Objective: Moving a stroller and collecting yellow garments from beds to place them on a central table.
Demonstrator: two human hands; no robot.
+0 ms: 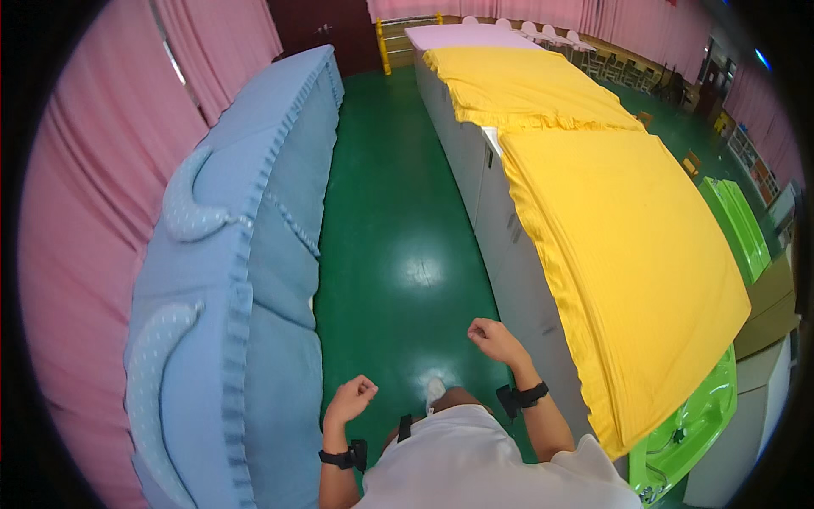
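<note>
I stand in a narrow aisle on a glossy green floor point(398, 246). My left hand point(350, 399) is curled into a loose fist and holds nothing, close to the blue padded cover point(246, 254) on my left. My right hand point(493, 339) is also closed with nothing in it, raised in front of me near the grey side of a long cabinet row point(500, 246). Each wrist carries a black band. A yellow cloth point(627, 254) lies spread over the cabinet top at my right, and a second yellow cloth point(526, 85) lies farther along.
Pink curtains point(76, 237) hang behind the blue cover, which carries pale moon-shaped patches point(191, 208). Green plastic moulded pieces point(691, 424) sit past the yellow cloth at right. A lilac cloth point(466, 36), a yellow railing and white chairs stand at the far end.
</note>
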